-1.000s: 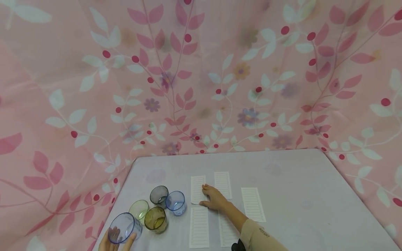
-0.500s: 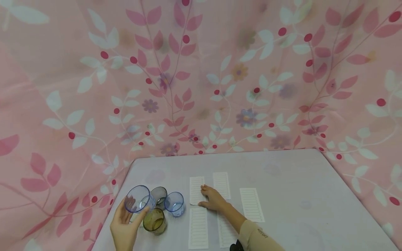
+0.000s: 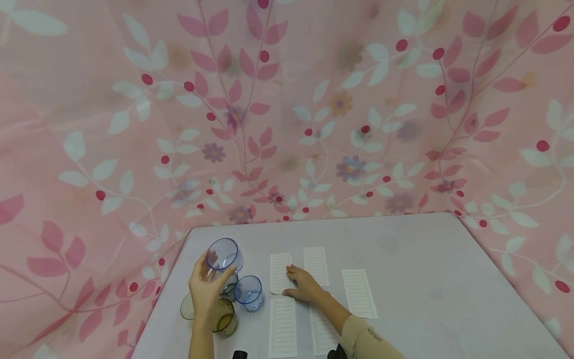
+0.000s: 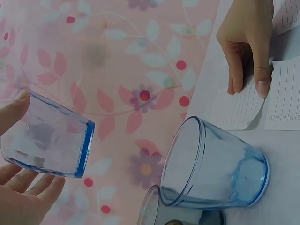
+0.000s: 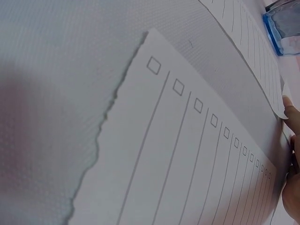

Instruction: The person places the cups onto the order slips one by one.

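Note:
My left hand (image 3: 204,289) grips a pale blue glass (image 3: 223,253) between thumb and fingers, tilted and raised above the other glasses. In the left wrist view this held glass (image 4: 51,136) is off the table, its thick blue base to the right. Under it stands a dark grey glass (image 3: 231,287), partly hidden, beside a second blue glass (image 3: 249,295). My right hand (image 3: 306,285) rests on the upper left lined paper sheet (image 3: 277,271), thumb and fingers apart. That sheet's near edge curls up slightly. In the right wrist view the right hand (image 5: 293,164) shows only at the edge.
An olive glass (image 3: 228,321) and a light green glass (image 3: 187,306) stand near my left forearm, partly hidden by it. More lined sheets lie at the upper middle (image 3: 316,264), the right (image 3: 359,294) and nearer me (image 3: 283,326). A floral curtain (image 3: 287,124) hangs behind the table.
My left hand has carried the blue glass up and to the right, from the table's left side to above the dark grey glass. The right hand stays on the same sheet.

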Motion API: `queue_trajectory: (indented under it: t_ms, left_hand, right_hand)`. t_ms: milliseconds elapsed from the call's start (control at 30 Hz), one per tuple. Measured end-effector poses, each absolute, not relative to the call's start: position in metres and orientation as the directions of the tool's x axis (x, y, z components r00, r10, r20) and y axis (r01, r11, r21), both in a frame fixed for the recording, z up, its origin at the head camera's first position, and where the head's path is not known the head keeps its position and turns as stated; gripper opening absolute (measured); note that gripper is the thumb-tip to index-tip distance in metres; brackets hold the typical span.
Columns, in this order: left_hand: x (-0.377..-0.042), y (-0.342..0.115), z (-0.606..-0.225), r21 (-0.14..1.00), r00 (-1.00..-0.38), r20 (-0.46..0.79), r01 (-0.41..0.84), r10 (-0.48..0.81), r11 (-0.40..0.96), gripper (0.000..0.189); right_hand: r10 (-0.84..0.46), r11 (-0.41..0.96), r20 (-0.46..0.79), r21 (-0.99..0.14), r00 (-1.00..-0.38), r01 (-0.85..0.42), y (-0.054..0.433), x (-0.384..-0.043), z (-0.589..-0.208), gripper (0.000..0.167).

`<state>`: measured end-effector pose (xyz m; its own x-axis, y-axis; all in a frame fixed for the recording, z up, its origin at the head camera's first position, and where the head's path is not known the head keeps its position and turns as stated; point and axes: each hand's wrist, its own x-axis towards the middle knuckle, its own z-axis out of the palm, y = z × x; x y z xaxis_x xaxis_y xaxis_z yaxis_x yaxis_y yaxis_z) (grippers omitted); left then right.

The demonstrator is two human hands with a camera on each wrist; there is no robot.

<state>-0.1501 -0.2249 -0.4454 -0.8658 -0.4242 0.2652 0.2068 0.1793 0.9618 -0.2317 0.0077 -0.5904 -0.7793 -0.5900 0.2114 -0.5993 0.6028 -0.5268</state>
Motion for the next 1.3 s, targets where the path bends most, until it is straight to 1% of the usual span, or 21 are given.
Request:
queue_trajectory:
  t_ms: [133, 467, 633, 867, 1100, 1300]
  left_hand:
    - [-0.168, -0.215, -0.451, 0.969, -0.893, 0.236, 0.19, -0.383, 0.154, 0.077]
    - [-0.209, -0.198, -0.475, 0.967, -0.947, 0.206, 0.158, -0.246, 0.199, 0.083]
    - [-0.224, -0.195, -0.485, 0.954, -0.966, 0.162, 0.101, -0.2, 0.283, 0.085]
    - [-0.237, -0.19, -0.499, 0.884, -0.989, 0.099, 0.036, -0.111, 0.466, 0.082]
    - [-0.245, -0.187, -0.507, 0.842, -0.997, 0.072, 0.061, 0.0, 0.536, 0.08]
    - [-0.249, -0.186, -0.517, 0.814, -0.997, 0.038, 0.067, 0.061, 0.577, 0.078]
  right_hand:
    - [-0.58, 0.611, 0.192, -0.541, -0.792, -0.578, 0.008, -0.231, -0.589, 0.061]
    - [-0.572, 0.577, 0.229, -0.57, -0.788, -0.585, 0.007, -0.232, -0.591, 0.061]
    - [-0.567, 0.567, 0.254, -0.57, -0.784, -0.595, 0.007, -0.232, -0.591, 0.061]
    - [-0.557, 0.594, 0.21, -0.575, -0.803, -0.563, 0.006, -0.234, -0.592, 0.062]
    - [-0.548, 0.61, 0.178, -0.584, -0.818, -0.536, 0.005, -0.233, -0.591, 0.063]
    - [-0.544, 0.607, 0.172, -0.596, -0.821, -0.527, 0.005, -0.233, -0.59, 0.064]
